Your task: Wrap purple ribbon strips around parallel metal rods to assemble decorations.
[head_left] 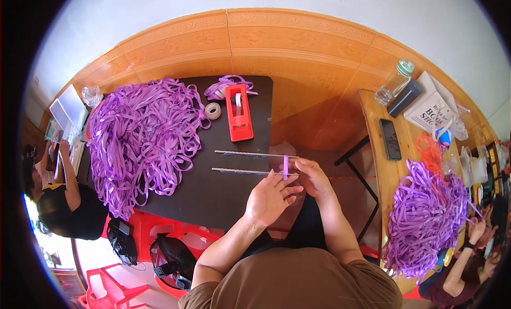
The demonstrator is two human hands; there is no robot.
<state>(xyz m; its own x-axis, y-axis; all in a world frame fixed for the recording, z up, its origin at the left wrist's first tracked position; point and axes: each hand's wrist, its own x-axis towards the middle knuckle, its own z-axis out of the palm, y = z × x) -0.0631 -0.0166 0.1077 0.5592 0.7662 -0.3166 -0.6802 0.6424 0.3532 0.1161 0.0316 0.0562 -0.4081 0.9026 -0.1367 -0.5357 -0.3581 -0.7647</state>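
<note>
Brown short-sleeved shirt, bare forearms, no gloves, rings or watch visible

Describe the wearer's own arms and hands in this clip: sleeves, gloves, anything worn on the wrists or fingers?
Both forearms come in from the lower edge and are bare from above the elbow down. The left hand and right hand wear no gloves, and no watch, bracelet or ring can be made out. The only clothing in view is a brown short-sleeved shirt, its sleeves ending at the upper arms.
</note>
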